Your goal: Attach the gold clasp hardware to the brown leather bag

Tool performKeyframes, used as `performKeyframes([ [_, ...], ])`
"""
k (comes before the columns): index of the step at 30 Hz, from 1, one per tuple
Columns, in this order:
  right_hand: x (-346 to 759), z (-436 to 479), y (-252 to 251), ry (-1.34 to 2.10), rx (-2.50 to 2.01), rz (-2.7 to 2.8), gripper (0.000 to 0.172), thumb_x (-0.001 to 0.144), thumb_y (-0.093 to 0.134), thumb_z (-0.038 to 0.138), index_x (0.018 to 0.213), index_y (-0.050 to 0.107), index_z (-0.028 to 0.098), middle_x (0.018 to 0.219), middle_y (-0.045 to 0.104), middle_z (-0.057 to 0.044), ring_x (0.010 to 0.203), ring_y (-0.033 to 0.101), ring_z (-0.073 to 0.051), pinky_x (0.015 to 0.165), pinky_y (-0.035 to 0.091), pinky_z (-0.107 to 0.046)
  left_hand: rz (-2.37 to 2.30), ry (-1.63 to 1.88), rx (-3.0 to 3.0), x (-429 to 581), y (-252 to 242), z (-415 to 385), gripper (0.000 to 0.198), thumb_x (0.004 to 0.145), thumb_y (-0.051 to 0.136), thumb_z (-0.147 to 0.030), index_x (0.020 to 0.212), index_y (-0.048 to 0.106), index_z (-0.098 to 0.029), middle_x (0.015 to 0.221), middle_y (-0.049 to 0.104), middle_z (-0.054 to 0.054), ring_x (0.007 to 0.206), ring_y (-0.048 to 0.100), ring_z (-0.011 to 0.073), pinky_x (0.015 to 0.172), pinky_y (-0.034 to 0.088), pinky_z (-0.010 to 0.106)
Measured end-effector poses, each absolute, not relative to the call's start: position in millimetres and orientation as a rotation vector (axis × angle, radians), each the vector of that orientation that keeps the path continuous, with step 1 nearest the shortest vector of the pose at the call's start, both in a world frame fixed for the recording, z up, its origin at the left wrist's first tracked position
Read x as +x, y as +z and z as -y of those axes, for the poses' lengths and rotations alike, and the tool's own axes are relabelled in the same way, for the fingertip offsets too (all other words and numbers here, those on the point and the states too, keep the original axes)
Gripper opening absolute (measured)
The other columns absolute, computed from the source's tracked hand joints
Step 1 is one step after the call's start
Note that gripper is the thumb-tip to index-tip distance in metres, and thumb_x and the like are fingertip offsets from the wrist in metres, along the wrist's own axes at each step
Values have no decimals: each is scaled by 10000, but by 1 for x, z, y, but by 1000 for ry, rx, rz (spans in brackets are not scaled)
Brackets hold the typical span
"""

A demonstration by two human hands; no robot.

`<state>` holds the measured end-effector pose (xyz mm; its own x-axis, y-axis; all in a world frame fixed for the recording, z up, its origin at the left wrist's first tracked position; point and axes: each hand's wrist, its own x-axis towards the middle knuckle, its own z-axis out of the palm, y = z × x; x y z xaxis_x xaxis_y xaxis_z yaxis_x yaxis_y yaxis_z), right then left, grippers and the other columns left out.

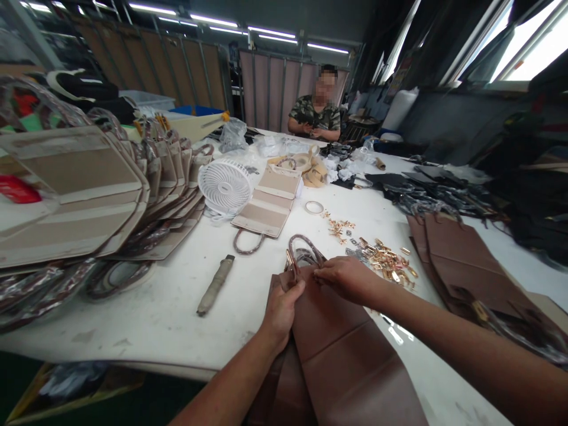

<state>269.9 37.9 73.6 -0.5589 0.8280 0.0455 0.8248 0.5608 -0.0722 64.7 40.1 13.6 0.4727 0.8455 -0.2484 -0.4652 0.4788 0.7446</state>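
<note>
Brown leather bag panels [341,349] hang over the near table edge in front of me, a plastic-wrapped handle [306,242] looping up from their top. My left hand [281,310] is closed around the panel's top edge on the left, thumb on top. On the right, my right hand [344,277] pinches at the same top edge near the handle's base; whatever lies between its fingertips is hidden. Just beyond the right hand lies a heap of small gold metal fittings [390,260].
Stacked beige-lined panels with handles [75,189] fill the left side. A white fan [225,186], a wrapped rod [215,285] and a tape roll [314,207] lie on the table. More brown panels [470,260] rest at right. A person [317,112] sits across the table.
</note>
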Motion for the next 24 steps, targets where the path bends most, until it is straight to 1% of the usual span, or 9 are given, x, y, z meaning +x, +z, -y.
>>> performKeyframes([
  [6, 272, -33, 64, 35, -1466, 2545, 134, 1027, 619, 186, 994, 746, 212, 896, 710, -30, 809, 633, -189, 699, 395, -283, -660, 856, 695, 63, 10, -41, 430, 851, 779, -393, 1197, 725, -144, 1181, 736, 138, 1086, 702, 313, 1037, 523, 434],
  [12, 267, -35, 72, 9, -1490, 2601, 113, 981, 687, 197, 887, 742, 224, 864, 700, -10, 793, 616, -180, 670, 362, -286, -663, 871, 746, 62, 8, -42, 461, 830, 806, -422, 1209, 733, -170, 1210, 729, 117, 1143, 677, 317, 1074, 498, 432],
  [15, 261, -36, 78, -14, -1517, 2654, 121, 950, 715, 160, 854, 724, 233, 869, 698, 4, 775, 607, -182, 672, 355, -293, -654, 877, 789, 62, 8, -41, 427, 862, 776, -408, 1226, 728, -190, 1243, 719, 100, 1214, 642, 308, 1109, 470, 413],
  [18, 257, -36, 83, -1, -1534, 2710, 130, 954, 704, 150, 858, 724, 234, 890, 705, 1, 766, 610, -188, 677, 362, -299, -648, 881, 808, 62, 9, -41, 412, 887, 747, -401, 1240, 719, -191, 1254, 714, 100, 1251, 620, 309, 1113, 467, 414],
  [22, 253, -36, 78, 35, -1631, 2591, 106, 961, 707, 176, 878, 747, 228, 909, 706, -16, 812, 635, -200, 700, 404, -293, -666, 896, 807, 63, 11, -42, 432, 852, 781, -407, 1208, 724, -169, 1232, 718, 116, 1205, 642, 327, 1068, 501, 429],
  [24, 250, -33, 71, 63, -1697, 2407, 74, 978, 700, 201, 944, 757, 234, 948, 702, -28, 877, 643, -208, 723, 436, -285, -691, 921, 796, 64, 13, -43, 459, 819, 814, -403, 1205, 718, -173, 1200, 729, 108, 1136, 675, 319, 1028, 528, 420],
])
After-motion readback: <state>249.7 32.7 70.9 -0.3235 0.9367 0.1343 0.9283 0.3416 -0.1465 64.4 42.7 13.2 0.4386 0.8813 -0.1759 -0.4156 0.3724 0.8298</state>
